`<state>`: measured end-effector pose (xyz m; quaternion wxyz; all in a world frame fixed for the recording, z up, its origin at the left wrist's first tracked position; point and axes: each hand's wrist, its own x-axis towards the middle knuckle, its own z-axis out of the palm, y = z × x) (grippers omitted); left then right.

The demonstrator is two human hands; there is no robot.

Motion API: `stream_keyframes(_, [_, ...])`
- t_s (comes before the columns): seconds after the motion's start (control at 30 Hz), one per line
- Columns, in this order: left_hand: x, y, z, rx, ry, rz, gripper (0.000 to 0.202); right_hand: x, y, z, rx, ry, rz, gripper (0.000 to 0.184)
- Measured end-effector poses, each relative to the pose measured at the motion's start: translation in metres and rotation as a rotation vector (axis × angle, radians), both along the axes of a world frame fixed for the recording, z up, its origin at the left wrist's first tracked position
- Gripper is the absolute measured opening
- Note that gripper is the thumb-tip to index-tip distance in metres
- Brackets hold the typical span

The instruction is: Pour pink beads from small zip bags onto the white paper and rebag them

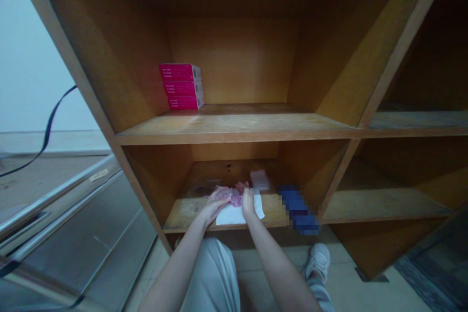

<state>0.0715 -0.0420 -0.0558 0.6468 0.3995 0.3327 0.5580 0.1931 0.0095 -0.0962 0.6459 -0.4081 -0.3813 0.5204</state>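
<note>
On the lower shelf, my left hand (pixel 215 203) lies with its fingers over the left side of a small pink-and-white patterned bundle (pixel 236 198), which looks like crumpled cloth or soft wrapping. My right hand (pixel 247 201) closes on the bundle's right side, its fingertips partly hidden. Beneath both is a white sheet (pixel 229 216), near the shelf's front edge. Just behind my right hand rests a flat, pale pink packet (pixel 260 180). What the bundle contains, if anything, does not show.
Three stacked magenta boxes (pixel 182 87) stand on the upper shelf (pixel 237 123), at its left. A blurred-out blue object (pixel 298 209) lies right of my hands, over the shelf edge. A metal-framed panel (pixel 84 234) is at the left. Wooden dividers (pixel 338 180) flank the compartment.
</note>
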Motion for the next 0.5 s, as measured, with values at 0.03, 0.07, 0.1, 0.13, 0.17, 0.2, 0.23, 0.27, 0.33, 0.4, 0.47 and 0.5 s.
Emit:
stream_keyframes(0.03, [0.0015, 0.0017, 0.0001, 0.011, 0.028, -0.004, 0.039, -0.0007, 0.0003, -0.0007, 0.004, -0.027, -0.001, 0.043])
stream_keyframes(0.07, [0.0029, 0.0033, 0.0, 0.026, 0.054, -0.005, 0.038, -0.0013, 0.0003, -0.001, 0.008, -0.06, -0.001, 0.043])
stream_keyframes(0.1, [0.0042, 0.0048, -0.0001, 0.042, 0.08, -0.006, 0.037, -0.0017, 0.0, -0.0007, 0.009, -0.096, -0.001, 0.044])
stream_keyframes(0.13, [0.0053, 0.0061, -0.0001, 0.059, 0.105, -0.007, 0.036, -0.002, -0.0004, 0.0, 0.01, -0.137, -0.001, 0.044])
stream_keyframes(0.17, [0.0062, 0.0072, -0.0001, 0.075, 0.128, -0.008, 0.035, -0.002, -0.0012, 0.0011, 0.012, -0.179, -0.002, 0.045])
stream_keyframes(0.2, [0.0069, 0.008, 0.0001, 0.091, 0.147, -0.009, 0.035, -0.0019, -0.002, 0.0024, 0.017, -0.218, -0.005, 0.045])
stream_keyframes(0.23, [0.0074, 0.0085, 0.0006, 0.108, 0.166, -0.009, 0.034, -0.0017, -0.0029, 0.0039, 0.025, -0.25, -0.009, 0.046])
stream_keyframes(0.27, [0.0077, 0.0088, 0.0014, 0.122, 0.183, -0.011, 0.034, -0.0014, -0.0037, 0.0052, 0.033, -0.273, -0.014, 0.046])
stream_keyframes(0.33, [0.0079, 0.0088, 0.0038, 0.148, 0.215, -0.014, 0.033, -0.0008, -0.0048, 0.0068, 0.039, -0.28, -0.02, 0.046])
stream_keyframes(0.4, [0.0079, 0.0087, 0.0066, 0.167, 0.247, -0.035, 0.032, -0.0002, -0.0046, 0.0065, 0.034, -0.244, -0.015, 0.045])
stream_keyframes(0.47, [0.008, 0.0089, 0.0087, 0.173, 0.269, -0.054, 0.032, 0.0002, -0.0031, 0.0041, 0.021, -0.194, -0.001, 0.044])
stream_keyframes(0.5, [0.0081, 0.0093, 0.0092, 0.172, 0.274, -0.055, 0.033, 0.0004, -0.0019, 0.0024, 0.015, -0.172, 0.006, 0.045])
